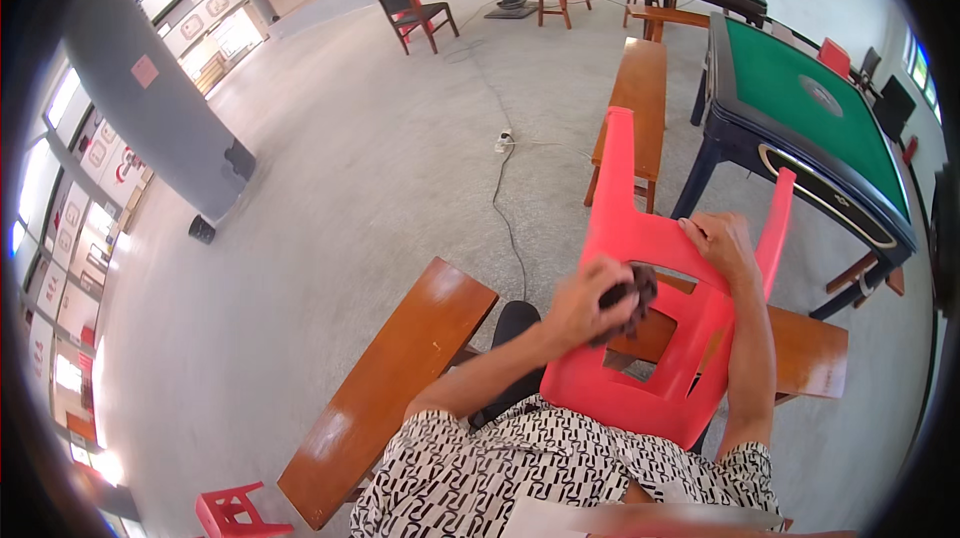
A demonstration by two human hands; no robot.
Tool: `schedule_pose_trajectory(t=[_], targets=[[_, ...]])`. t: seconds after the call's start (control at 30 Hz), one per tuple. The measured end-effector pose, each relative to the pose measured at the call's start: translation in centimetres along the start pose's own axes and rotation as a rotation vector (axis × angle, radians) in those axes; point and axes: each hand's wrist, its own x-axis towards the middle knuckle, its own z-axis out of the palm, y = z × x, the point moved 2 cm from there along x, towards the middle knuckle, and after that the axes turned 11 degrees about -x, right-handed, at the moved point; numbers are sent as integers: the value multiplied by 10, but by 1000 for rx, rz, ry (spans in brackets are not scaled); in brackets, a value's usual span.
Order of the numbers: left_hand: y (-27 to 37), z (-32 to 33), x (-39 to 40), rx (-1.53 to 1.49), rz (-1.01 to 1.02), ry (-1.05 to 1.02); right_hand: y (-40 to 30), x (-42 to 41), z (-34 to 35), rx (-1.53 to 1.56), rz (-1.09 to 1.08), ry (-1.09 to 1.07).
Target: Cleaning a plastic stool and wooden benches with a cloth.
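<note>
A red plastic stool (652, 227) lies tipped against my lap, two of its legs pointing away from me. My right hand (720, 242) grips the stool's edge between those legs, thumb on the near face. In my left hand (589, 305) is a bunched dark brown cloth (637, 294), held at the stool's left side; the hand is blurred. Whether the cloth touches the plastic I cannot tell. Openings in the stool show a wooden bench (806, 350) beneath it.
Another wooden bench (390, 388) stands at my left, with a small red stool (236, 512) beyond its near end. A green-topped mahjong table (795, 80) and a long bench (630, 95) are ahead right. A power strip (504, 140) and cable lie on the floor near a grey pillar (161, 103).
</note>
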Motion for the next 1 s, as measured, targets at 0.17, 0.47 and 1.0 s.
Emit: schedule_pose_trajectory(t=[0.17,0.47,1.0], targets=[[-28,8,86,-195,-159,14,11,-4,6,-3,-6,71],[-96,3,187,-138,-65,345,-14,2,-5,21,-34,41],[-89,10,86,-26,-68,259,33,5,23,109,124,28]])
